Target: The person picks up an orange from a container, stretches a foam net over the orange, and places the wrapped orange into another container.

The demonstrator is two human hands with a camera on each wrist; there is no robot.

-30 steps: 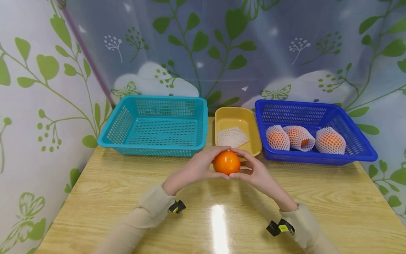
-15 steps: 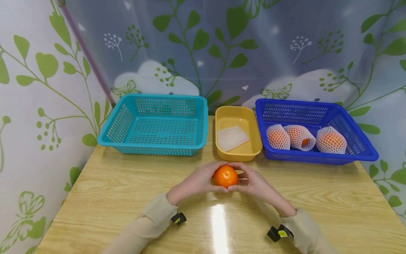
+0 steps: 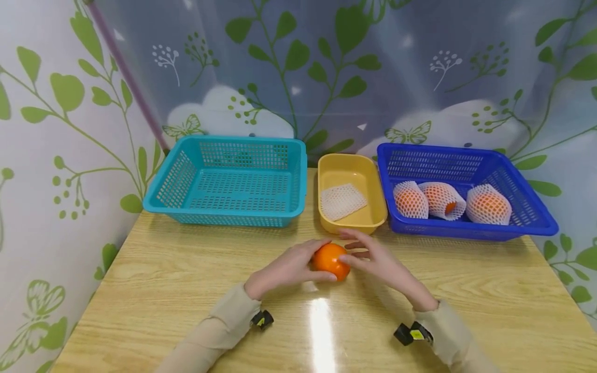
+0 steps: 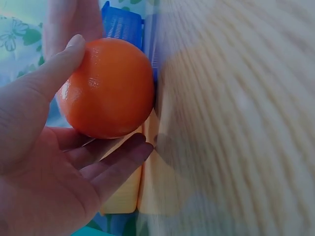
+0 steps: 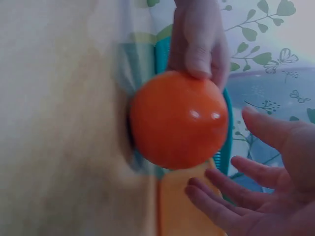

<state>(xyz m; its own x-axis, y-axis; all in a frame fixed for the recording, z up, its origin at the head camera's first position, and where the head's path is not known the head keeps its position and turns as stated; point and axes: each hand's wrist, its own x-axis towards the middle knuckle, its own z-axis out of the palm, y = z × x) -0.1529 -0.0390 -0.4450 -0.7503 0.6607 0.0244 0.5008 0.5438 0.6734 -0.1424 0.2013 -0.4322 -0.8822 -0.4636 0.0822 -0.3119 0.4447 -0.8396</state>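
A bare, glossy orange [image 3: 328, 260] sits low at the table in front of the yellow tub. My left hand [image 3: 286, 269] holds it from the left, thumb on the near side and fingers behind. In the left wrist view the left thumb and fingers curve about the orange [image 4: 110, 88]. To its right is my right hand [image 3: 384, 265], fingers spread and holding nothing. The right wrist view has a gap between those fingertips [image 5: 211, 174] and the orange [image 5: 179, 120].
A yellow tub [image 3: 379, 220] behind the hands contains a flattened white foam net [image 3: 342, 201]. Left of it stands a teal basket [image 3: 224, 215]. On the right, a blue basket [image 3: 471, 229] holds three oranges in foam nets [image 3: 488, 205]. A patterned curtain [image 3: 298, 62] hangs behind.
Both hands brought the orange back from the tub, toward me and down to the table. My right hand has since let go and spread its fingers; the left keeps its hold.
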